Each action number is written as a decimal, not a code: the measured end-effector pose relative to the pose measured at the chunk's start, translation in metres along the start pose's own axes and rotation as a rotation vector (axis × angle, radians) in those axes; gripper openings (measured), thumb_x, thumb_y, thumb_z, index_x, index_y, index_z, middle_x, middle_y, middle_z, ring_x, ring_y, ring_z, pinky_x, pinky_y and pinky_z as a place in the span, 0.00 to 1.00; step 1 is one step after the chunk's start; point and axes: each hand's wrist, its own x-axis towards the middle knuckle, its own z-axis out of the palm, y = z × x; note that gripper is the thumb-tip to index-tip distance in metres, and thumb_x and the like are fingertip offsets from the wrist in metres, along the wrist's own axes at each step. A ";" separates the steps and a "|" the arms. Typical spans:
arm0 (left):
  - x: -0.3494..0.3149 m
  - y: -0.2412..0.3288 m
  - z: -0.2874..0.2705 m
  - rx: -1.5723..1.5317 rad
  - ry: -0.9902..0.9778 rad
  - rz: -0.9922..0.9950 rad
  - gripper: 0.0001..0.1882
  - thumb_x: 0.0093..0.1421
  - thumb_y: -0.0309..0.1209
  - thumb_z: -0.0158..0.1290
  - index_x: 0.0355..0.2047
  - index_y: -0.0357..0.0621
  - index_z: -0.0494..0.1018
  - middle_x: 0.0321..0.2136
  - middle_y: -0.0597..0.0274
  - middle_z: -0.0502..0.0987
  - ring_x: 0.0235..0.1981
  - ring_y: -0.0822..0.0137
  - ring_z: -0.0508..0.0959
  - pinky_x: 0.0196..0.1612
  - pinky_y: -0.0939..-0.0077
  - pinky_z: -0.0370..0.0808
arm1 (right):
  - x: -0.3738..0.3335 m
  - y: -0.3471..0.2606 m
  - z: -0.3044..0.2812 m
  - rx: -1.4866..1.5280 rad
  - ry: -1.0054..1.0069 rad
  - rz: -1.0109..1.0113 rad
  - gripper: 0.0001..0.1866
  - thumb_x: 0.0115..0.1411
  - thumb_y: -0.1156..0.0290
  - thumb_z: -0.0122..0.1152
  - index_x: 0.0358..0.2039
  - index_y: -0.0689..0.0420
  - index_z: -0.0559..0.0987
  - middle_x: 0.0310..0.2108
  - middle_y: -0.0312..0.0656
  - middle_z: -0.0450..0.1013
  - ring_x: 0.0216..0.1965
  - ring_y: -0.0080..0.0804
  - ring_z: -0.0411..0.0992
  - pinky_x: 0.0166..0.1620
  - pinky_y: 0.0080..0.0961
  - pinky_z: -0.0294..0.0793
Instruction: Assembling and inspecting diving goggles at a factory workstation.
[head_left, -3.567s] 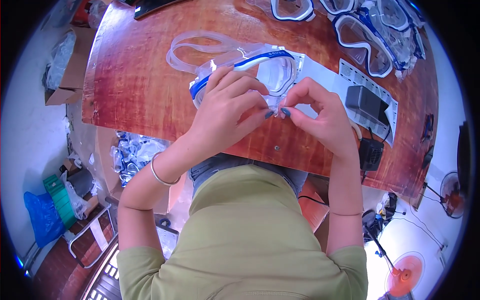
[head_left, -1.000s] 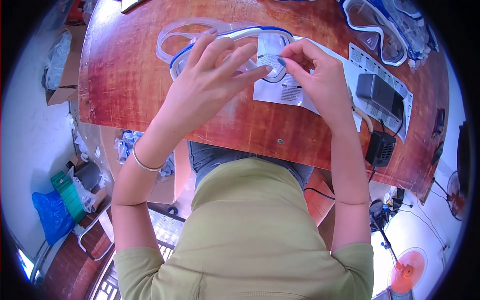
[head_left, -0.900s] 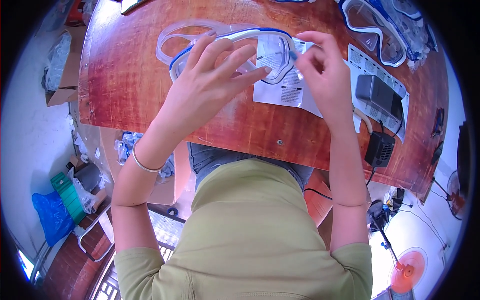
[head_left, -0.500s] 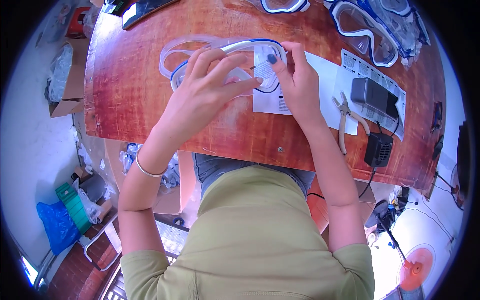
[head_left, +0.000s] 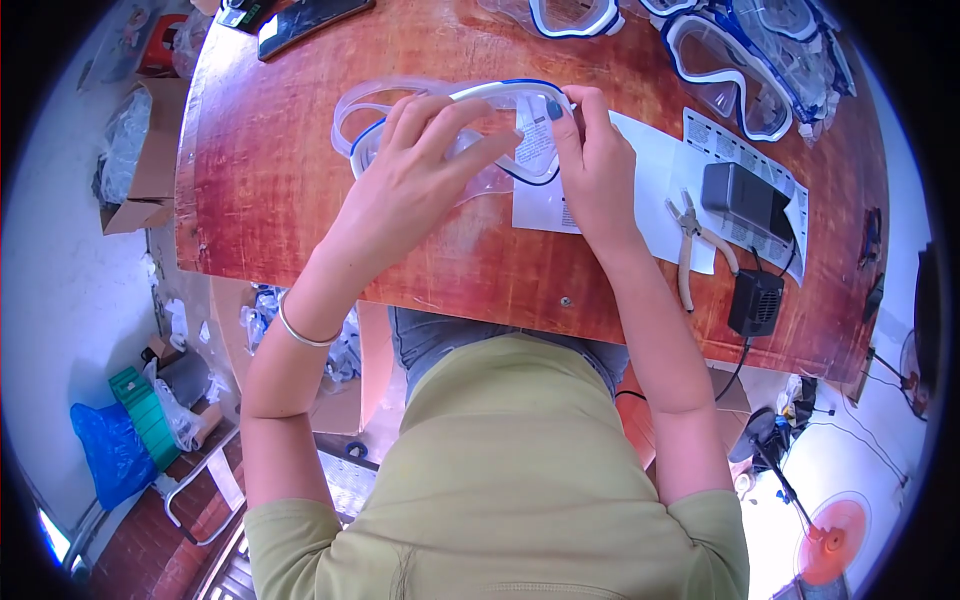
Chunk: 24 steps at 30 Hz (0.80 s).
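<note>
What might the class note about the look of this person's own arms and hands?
Both arms have short olive-green sleeves ending above the elbow, with the forearms bare below. A thin, silver-coloured bangle circles the left forearm near the wrist. The left hand and right hand are gloveless; the right thumbnail is dark blue.

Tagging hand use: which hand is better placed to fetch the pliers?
Probably the right hand: it holds the diving mask at its right end, and the pliers lie to that side. The left hand is over the mask's left part, farther away.
</note>
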 end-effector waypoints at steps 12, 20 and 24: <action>-0.001 -0.004 0.004 -0.022 0.004 0.014 0.24 0.39 0.27 0.58 0.41 0.60 0.75 0.47 0.67 0.66 0.47 0.60 0.64 0.52 0.62 0.63 | -0.015 -0.003 0.009 -0.009 0.092 -0.155 0.22 0.57 0.76 0.46 0.54 0.62 0.62 0.40 0.50 0.68 0.41 0.45 0.69 0.43 0.37 0.69; 0.004 -0.012 0.001 -0.164 0.009 0.028 0.20 0.38 0.25 0.58 0.35 0.59 0.78 0.46 0.69 0.70 0.48 0.59 0.65 0.52 0.63 0.62 | -0.015 -0.001 0.009 -0.048 0.128 -0.176 0.21 0.58 0.77 0.43 0.54 0.63 0.63 0.39 0.49 0.69 0.41 0.42 0.70 0.42 0.32 0.70; 0.005 -0.030 -0.002 -0.277 -0.020 0.002 0.20 0.43 0.15 0.49 0.33 0.54 0.79 0.47 0.65 0.70 0.47 0.58 0.66 0.52 0.66 0.64 | -0.010 -0.001 -0.003 0.443 -0.081 0.089 0.20 0.60 0.73 0.40 0.53 0.61 0.67 0.35 0.40 0.69 0.34 0.27 0.67 0.40 0.20 0.66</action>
